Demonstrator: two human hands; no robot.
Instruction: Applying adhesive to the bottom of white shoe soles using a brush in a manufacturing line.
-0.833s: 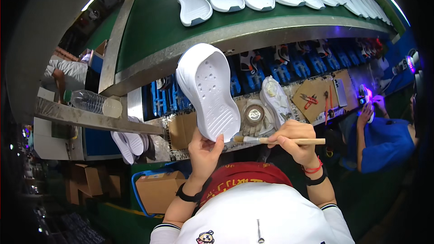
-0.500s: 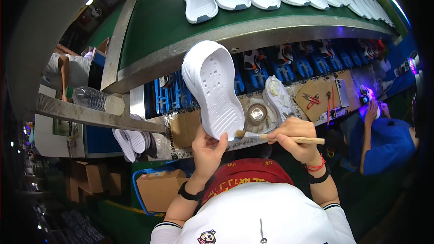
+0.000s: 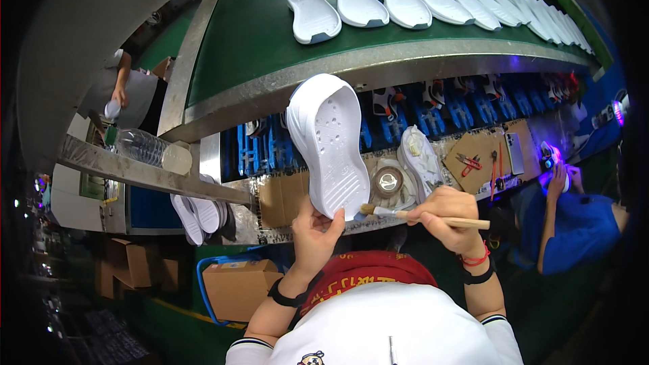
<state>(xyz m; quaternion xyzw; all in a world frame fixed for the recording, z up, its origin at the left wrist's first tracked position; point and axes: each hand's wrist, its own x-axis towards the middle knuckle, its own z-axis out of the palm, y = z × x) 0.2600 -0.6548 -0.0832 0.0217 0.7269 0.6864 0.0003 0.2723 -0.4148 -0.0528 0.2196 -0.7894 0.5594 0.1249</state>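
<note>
My left hand grips a white shoe sole by its near end, thumb on the rim, so the hollow inner side faces up. In my right hand is a brush with a pale wooden handle. Its bristles meet the outer edge of the sole's near end, beside a grey-blue patch there. Just beyond the brush, a round brown dish sits on the bench, and a white shoe with crumpled material inside lies next to it.
A row of white soles lies on the green conveyor ahead. Red-handled snips and a phone rest on the bench. A plastic bottle lies at left, a carton below. Other people work right and far left.
The view has shifted slightly, so most things sit further right and lower. My brush stays at the sole's near edge. At far left, a person's hand now shows holding something white.
</note>
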